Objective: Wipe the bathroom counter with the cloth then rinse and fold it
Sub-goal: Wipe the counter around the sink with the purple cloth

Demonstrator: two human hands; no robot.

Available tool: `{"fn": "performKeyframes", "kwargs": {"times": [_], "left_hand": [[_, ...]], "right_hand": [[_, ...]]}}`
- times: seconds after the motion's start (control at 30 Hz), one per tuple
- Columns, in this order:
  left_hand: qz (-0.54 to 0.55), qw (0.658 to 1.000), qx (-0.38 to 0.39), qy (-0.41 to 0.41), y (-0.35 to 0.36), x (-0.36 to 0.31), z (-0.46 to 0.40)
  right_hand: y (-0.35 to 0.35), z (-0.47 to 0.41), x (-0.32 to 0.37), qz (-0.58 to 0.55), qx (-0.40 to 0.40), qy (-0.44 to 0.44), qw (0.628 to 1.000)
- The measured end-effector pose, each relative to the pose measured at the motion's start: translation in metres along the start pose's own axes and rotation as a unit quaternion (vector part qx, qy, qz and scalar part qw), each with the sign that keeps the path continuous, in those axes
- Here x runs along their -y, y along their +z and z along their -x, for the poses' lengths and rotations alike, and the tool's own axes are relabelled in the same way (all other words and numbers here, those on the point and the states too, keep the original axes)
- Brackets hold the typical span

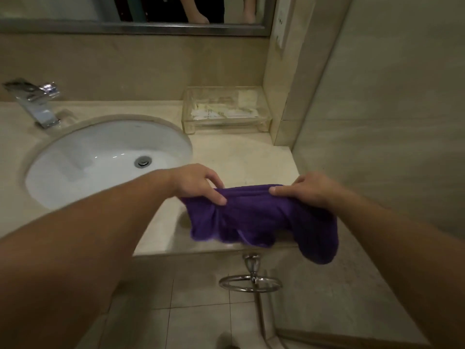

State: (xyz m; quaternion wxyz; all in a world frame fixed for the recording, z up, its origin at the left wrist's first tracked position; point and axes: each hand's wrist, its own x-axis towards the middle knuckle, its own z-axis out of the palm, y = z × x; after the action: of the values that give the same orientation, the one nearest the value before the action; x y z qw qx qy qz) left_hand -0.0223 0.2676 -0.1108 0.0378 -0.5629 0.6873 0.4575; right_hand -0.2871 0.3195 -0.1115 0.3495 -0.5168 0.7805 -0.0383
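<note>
At the far left your faucet (37, 104) stands at the back of the surface (241, 157), over the white sink (75, 177), whose drain sits near the middle of the bowl. Moving right, your left hand (196, 183) pinches the upper edge of the purple cloth (254, 217) between thumb and curled fingers. The cloth hangs bunched between both hands just to the right of the sink, its lower folds drooping over the front edge of the surface. Your right hand (309, 190) grips the same upper edge farther along, thumb on top, with a longer tail of fabric hanging below it.

Expect the cloth to be soft and limp, with no stiffness of its own; it looks like terry or microfibre, light when dry and probably heavier and clingy if wet. Whether it is wet now cannot be told. Hold it by two corners along one edge so it falls flat, rather than by bunched middle folds.

Behind the cloth, a clear acrylic tray (226, 109) sits against the wall with pale packets inside; their printing is too blurred to read. Below the surface's front edge hangs a chrome towel ring (249, 283). No brand or label is legible anywhere.
</note>
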Motion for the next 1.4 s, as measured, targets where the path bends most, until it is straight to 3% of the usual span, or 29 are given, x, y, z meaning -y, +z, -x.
{"fn": "performKeyframes", "kwargs": {"times": [0.1,0.17,0.2,0.27,0.33,0.53,0.97,1.4], "left_hand": [[-0.192,0.967,-0.167,-0.006,-0.007,0.0,-0.021],[-0.173,0.957,-0.22,0.072,0.01,0.002,-0.025],[-0.175,0.954,-0.211,0.118,0.024,0.005,-0.027],[-0.25,0.942,-0.167,0.151,0.057,0.012,-0.029],[-0.29,0.936,-0.156,0.12,0.084,0.016,-0.029],[-0.289,0.918,-0.248,0.107,0.115,0.009,-0.039],[-0.302,0.911,-0.209,0.186,0.057,0.02,-0.098],[-0.293,0.915,-0.208,0.184,0.055,0.01,-0.11]], "right_hand": [[-0.004,-0.01,0.002,0.012,-0.16,-0.054,0.986],[0.022,0.001,-0.003,0.002,-0.265,-0.159,0.951],[0.041,0.007,-0.009,0.027,-0.281,-0.183,0.942],[0.078,0.016,-0.022,0.126,-0.239,-0.16,0.949],[0.102,0.012,-0.034,0.187,-0.19,-0.117,0.957],[0.101,-0.028,-0.015,0.193,-0.211,-0.115,0.951],[0.092,-0.06,-0.012,0.167,-0.25,-0.11,0.947],[0.09,-0.067,-0.016,0.142,-0.272,-0.106,0.946]]}}
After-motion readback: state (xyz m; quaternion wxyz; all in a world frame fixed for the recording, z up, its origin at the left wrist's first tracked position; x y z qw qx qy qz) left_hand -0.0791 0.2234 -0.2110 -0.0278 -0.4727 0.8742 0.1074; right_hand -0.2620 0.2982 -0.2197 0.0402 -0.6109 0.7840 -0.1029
